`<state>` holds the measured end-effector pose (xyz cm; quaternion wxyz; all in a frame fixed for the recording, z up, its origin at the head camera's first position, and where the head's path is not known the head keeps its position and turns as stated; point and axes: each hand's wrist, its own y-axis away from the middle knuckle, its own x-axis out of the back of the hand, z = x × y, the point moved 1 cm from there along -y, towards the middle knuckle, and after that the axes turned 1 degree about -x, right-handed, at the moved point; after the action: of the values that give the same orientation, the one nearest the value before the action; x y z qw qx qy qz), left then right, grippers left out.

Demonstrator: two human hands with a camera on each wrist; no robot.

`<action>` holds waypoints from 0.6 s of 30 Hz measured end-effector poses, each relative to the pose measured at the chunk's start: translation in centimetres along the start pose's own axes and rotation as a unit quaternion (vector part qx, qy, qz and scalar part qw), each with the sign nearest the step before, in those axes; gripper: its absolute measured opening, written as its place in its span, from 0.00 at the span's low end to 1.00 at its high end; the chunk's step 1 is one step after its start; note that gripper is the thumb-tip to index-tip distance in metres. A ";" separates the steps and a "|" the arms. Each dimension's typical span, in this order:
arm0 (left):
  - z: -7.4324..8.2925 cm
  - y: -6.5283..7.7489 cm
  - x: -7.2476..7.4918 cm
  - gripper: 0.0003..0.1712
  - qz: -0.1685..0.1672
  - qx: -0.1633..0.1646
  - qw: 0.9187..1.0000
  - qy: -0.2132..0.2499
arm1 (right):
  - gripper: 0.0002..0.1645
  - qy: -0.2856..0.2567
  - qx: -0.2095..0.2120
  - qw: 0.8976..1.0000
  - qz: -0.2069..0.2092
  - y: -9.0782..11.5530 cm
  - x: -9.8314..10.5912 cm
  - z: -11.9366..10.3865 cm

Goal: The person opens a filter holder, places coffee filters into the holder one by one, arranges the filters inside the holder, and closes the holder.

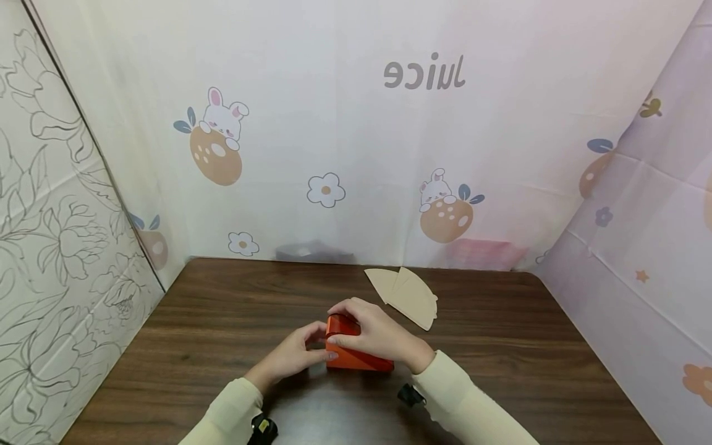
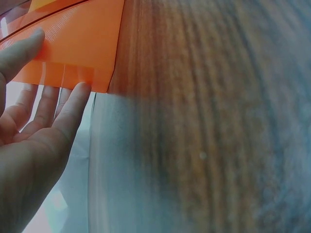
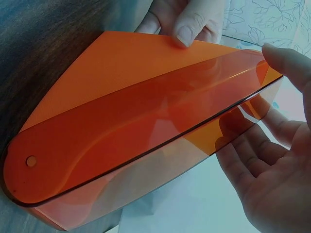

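Note:
A wedge-shaped, see-through orange coffee filter case (image 1: 351,359) stands on the table between both hands. Its darker red lid (image 3: 141,121) is hinged on a round pin at one narrow corner and lies over the upper part of the case. My left hand (image 1: 290,356) holds the left end, thumb on the near face and fingers round the edge and behind it. From above, my right hand (image 1: 379,330) grips the raised end of the lid, thumb on the near side and fingers on the far side. Its fingers show through the clear plastic in the right wrist view.
Beige fan-shaped paper filters (image 1: 408,296) lie on the dark wooden table (image 1: 222,309) behind the case, partly overlapping. A printed curtain (image 1: 367,136) hangs along the table's back edge, with more patterned cloth at both sides.

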<state>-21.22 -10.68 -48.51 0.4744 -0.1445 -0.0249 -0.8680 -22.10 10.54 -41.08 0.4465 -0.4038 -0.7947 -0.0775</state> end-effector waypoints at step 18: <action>-0.6 -0.1 0.1 0.21 -0.004 0.012 1.000 -0.007 | 0.25 0.002 -0.002 1.000 0.009 0.3 0.5 -0.1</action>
<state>-21.52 -10.83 -49.00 0.4721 -0.1449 -0.0398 -0.8687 -21.91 10.98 -40.71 0.4482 -0.4120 -0.7897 -0.0758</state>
